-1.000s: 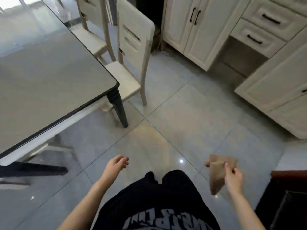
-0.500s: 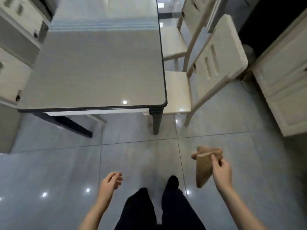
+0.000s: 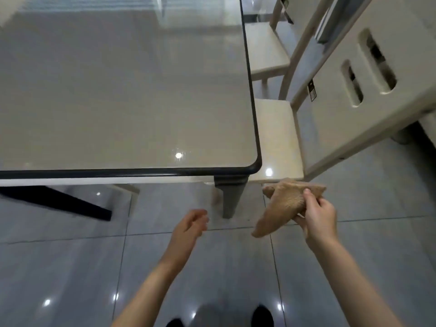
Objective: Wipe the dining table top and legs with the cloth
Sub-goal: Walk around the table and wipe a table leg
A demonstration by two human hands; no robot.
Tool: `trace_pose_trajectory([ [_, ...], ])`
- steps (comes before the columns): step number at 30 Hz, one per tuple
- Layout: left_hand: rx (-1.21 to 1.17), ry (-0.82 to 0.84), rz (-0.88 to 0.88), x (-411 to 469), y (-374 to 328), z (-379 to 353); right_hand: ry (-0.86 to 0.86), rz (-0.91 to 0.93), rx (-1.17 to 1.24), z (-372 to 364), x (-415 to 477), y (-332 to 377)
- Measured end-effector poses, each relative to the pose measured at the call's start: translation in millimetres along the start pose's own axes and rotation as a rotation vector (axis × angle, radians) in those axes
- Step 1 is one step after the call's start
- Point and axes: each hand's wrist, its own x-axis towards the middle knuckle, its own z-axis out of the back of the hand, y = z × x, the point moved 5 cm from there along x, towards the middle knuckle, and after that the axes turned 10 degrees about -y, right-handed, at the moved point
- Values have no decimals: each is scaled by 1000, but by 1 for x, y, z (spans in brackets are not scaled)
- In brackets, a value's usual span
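The dining table (image 3: 122,90) has a glossy grey glass top with a black rim and fills the upper left of the head view. Its near right leg (image 3: 230,199) is dark grey and stands on the tiled floor. My right hand (image 3: 317,220) holds a folded tan cloth (image 3: 283,206) in the air, just right of that leg and below the table corner. My left hand (image 3: 188,228) hangs empty with loosely curled fingers, just left of the leg and not touching it.
A cream chair (image 3: 278,135) is pushed in along the table's right side, its slotted back (image 3: 368,74) to the right. A second cream chair (image 3: 264,46) stands behind it. A dark bar (image 3: 59,204) runs under the table at left. Grey tiled floor lies below.
The view has come much closer to the table's near right corner. Both hands have risen toward the leg, and the right hand still holds the cloth.
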Motion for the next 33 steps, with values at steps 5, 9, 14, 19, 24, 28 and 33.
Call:
trace_pose_trajectory([
  [5,-118,41,-267,93,15,-41,65,81,181,-67,39,-30],
  [9,-260,86,-496,137,24,-69,245,334,233,-116,50,-67],
  [14,-418,151,-785,175,40,-102,264,688,369,-152,58,-105],
  [19,-457,206,-955,190,51,-117,234,971,554,-168,61,-137],
  [24,-455,252,-911,191,54,-115,280,1062,583,-162,51,-158],
  [28,-506,195,-872,193,50,-113,260,1182,539,-151,35,-122],
  [33,-456,153,-884,201,51,-115,318,1050,648,-144,33,-89],
])
